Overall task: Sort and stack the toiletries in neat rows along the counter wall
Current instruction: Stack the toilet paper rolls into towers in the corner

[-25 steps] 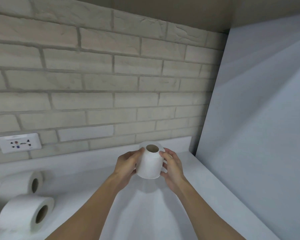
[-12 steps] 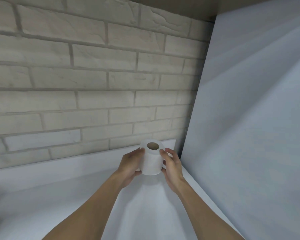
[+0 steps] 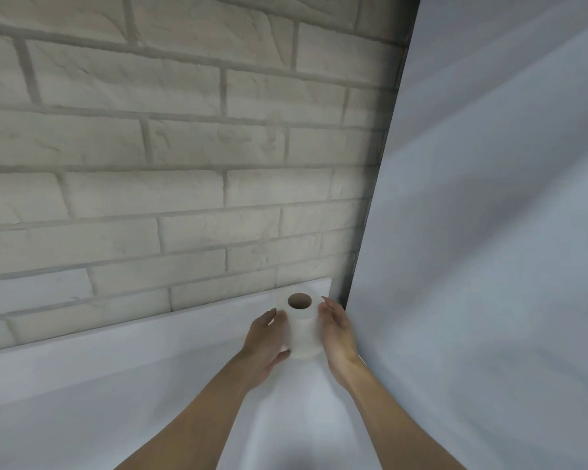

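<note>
Both the left hand [image 3: 263, 344] and right hand [image 3: 338, 337] are gripping the upright toilet roll [image 3: 299, 334], fingers [image 3: 325, 307] curling round its sides, just beside the side panel [image 3: 489, 266], with bare table [image 3: 116, 418] stretching left of that panel.

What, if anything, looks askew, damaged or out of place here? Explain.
Nothing stands out. The white toilet paper roll is upright, hole upward, gripped between the left hand and right hand near the white counter's back corner, beside the pale brick wall. No tear, dent or spill shows.
</note>
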